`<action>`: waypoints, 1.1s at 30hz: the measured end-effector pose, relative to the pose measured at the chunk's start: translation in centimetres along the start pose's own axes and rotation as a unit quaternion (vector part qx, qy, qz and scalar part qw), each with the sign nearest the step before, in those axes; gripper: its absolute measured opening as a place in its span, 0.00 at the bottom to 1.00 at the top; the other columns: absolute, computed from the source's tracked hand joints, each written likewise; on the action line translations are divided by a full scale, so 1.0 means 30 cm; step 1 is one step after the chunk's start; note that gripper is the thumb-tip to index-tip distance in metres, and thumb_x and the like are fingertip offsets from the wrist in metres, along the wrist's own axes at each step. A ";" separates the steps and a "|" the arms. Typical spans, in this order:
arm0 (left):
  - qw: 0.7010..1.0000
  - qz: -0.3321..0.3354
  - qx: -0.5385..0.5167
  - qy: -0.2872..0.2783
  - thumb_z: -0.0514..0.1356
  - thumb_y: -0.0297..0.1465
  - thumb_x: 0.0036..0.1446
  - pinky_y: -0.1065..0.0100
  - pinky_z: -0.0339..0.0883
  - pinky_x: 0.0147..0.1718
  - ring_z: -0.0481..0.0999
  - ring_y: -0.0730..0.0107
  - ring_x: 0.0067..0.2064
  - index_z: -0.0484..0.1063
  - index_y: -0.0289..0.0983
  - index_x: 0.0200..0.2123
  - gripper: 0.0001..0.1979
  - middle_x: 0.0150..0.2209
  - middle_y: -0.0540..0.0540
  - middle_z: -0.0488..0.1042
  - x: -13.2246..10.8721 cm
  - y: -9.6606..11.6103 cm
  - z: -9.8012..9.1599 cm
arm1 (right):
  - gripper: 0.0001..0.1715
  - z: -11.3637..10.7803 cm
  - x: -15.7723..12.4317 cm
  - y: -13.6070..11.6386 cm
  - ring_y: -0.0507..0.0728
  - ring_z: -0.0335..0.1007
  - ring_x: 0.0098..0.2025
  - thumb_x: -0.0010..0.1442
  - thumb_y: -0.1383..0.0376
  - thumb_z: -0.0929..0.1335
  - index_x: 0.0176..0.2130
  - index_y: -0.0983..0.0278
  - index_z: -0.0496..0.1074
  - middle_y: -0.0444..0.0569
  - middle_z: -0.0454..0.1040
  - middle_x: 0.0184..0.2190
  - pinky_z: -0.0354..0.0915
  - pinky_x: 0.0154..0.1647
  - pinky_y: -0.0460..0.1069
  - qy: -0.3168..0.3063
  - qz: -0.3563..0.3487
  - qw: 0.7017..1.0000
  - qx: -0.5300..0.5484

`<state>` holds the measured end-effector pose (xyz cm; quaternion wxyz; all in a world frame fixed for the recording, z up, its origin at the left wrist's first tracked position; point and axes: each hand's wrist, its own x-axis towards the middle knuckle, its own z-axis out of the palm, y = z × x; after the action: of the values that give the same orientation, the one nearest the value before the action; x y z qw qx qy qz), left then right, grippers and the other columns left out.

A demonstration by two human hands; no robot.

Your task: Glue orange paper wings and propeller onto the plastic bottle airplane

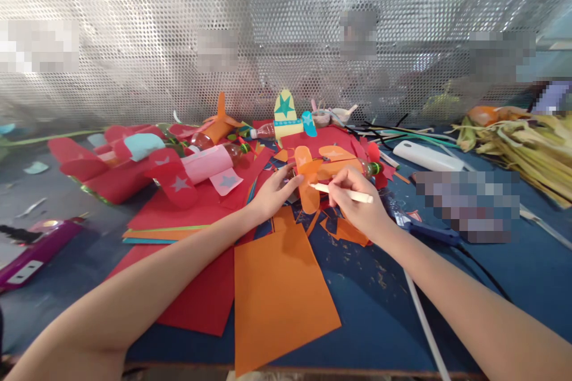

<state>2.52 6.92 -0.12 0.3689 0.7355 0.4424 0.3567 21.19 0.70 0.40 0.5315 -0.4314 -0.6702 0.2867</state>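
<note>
In the middle of the table is a toy plane (308,190) made of a bottle covered in orange paper, with rounded orange wings. My left hand (270,195) grips it from the left side, thumb against the paper; part of its fingers is hidden behind the plane. Pinched in my right hand (361,211) is a white pen (357,196), its tip at the orange wing. Orange paper scraps (346,231) lie under and beside my right hand. Nearer to me, a sheet of orange paper (283,297) overlaps red paper (196,297).
Several paper-covered bottle planes stand left, including a pink one (208,165); a yellow one (288,128) stands behind. At right are a glue gun (429,232) with cord, a white power strip (426,156) and dry husks (527,149). A purple power strip (40,250) lies left. Perforated metal sheeting (286,18) rises behind.
</note>
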 end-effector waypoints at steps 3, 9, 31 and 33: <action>1.000 -0.001 0.002 0.001 0.52 0.48 0.57 0.63 0.61 0.55 0.69 0.58 0.55 0.66 0.37 0.56 0.29 0.53 0.45 0.73 -0.003 0.005 -0.002 | 0.10 0.001 0.000 0.005 0.49 0.63 0.21 0.59 0.62 0.65 0.28 0.60 0.60 0.39 0.68 0.19 0.58 0.23 0.45 0.001 0.000 1.000 0.004; 1.000 -0.005 -0.004 -0.002 0.52 0.47 0.57 0.63 0.62 0.55 0.70 0.58 0.54 0.65 0.35 0.56 0.30 0.53 0.44 0.73 -0.004 0.008 -0.002 | 0.09 0.002 0.001 0.008 0.49 0.64 0.20 0.58 0.63 0.65 0.28 0.60 0.59 0.38 0.68 0.18 0.59 0.24 0.46 0.017 0.012 1.000 0.017; 1.000 -0.005 -0.008 -0.011 0.52 0.46 0.58 0.62 0.61 0.56 0.70 0.60 0.55 0.62 0.36 0.59 0.29 0.54 0.43 0.72 -0.001 -0.002 -0.003 | 0.15 0.015 -0.018 -0.003 0.48 0.60 0.23 0.60 0.56 0.68 0.30 0.61 0.61 0.39 0.65 0.22 0.56 0.24 0.45 -0.032 0.017 0.999 0.021; 1.000 -0.007 -0.006 -0.010 0.52 0.46 0.58 0.62 0.61 0.56 0.70 0.60 0.55 0.62 0.36 0.59 0.30 0.54 0.43 0.72 -0.002 -0.001 -0.003 | 0.14 0.016 -0.017 0.001 0.48 0.59 0.23 0.60 0.56 0.68 0.30 0.61 0.61 0.39 0.64 0.23 0.55 0.24 0.45 -0.035 0.010 0.999 0.026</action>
<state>2.39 6.90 -0.11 0.3801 0.7334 0.4420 0.3496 20.77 0.30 0.00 0.5156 -0.4140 -0.6763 0.3247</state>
